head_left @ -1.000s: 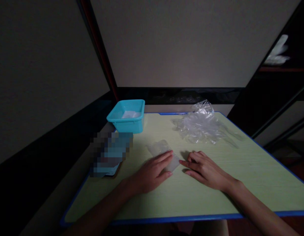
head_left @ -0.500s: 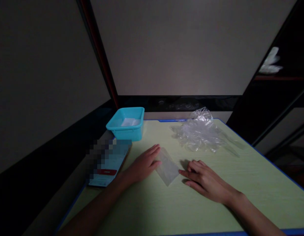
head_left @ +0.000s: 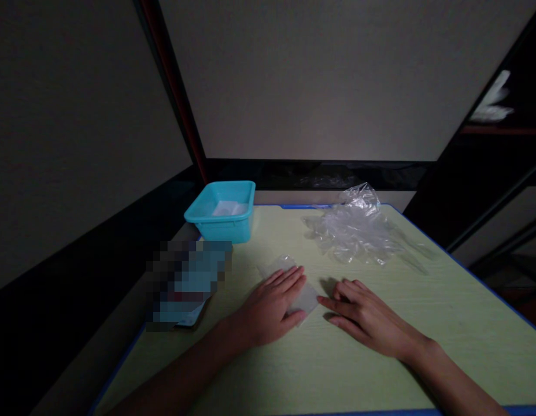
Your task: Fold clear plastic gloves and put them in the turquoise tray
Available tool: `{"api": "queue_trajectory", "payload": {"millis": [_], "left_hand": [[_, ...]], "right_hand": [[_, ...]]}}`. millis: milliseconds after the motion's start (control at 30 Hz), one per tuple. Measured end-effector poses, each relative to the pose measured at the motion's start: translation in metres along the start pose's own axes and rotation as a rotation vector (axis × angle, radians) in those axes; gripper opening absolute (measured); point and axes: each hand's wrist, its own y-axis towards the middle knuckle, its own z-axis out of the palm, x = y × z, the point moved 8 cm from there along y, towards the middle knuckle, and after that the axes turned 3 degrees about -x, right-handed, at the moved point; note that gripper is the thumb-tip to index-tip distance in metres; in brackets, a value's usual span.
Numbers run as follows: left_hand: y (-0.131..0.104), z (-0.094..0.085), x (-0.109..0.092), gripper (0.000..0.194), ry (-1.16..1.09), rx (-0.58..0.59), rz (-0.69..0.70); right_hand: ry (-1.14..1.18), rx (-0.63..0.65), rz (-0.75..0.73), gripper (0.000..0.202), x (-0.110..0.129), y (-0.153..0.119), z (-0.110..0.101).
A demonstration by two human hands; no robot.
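Plastic sleeve (head_left: 308, 299) in the head view: small, thin and translucent, flat on the pale green worktop (head_left: 250, 375), partly hidden beneath the left hand (head_left: 272, 309). Seen with its far end showing beyond the fingers and its right corner just beside the right index fingertip.

At the left hand, palm down, with fingers extended and laid across the plastic sleeve, thumb set apart and reaching toward its near side; open, not clamped on anything. At the right hand (head_left: 367, 318), index finger pointing left to the corner, touching or nearly so, too fine to tell; thumb apart from the index finger, other fingers curled; no grip around anything. Both apart from each other, with part of the plastic sleeve between.

Toward the far left corner, a turquoise tub (head_left: 226, 229) with white paper (head_left: 228, 208) inside. Nearer, along the left edge, a flat bluish item (head_left: 200, 283), mostly blurred by pixelation. Toward the far right, a crumpled heap of clear plastic (head_left: 357, 228). Beyond, a grey panel (head_left: 315, 86).
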Motion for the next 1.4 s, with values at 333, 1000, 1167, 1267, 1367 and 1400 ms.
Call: {"api": "queue_trajectory", "payload": {"millis": [333,1000,1167,1267,1367,1400], "left_hand": [[0.007,-0.001,0.015,0.068,0.065,0.054,-0.008],[0.003,-0.004,-0.023,0.059,-0.021,-0.003,0.09],[0.004,-0.002,-0.016,0.057,-0.012,0.038,0.064],[0.007,-0.004,0.005,0.057,0.025,0.03,0.021],[0.009,-0.006,0.03,0.055,0.054,0.004,-0.057],[0.009,-0.006,0.038,0.055,0.06,-0.003,-0.087]], "right_hand": [[-0.003,0.006,0.006,0.034,0.001,-0.001,-0.002],[-0.012,-0.023,-0.017,0.034,0.002,0.001,-0.001],[-0.007,-0.026,-0.024,0.034,0.001,0.0,0.0],[0.001,-0.022,-0.021,0.034,0.0,-0.001,0.0],[0.013,-0.021,-0.022,0.035,0.001,-0.001,-0.001],[0.015,-0.018,-0.021,0.035,0.001,-0.001,-0.001]]}}
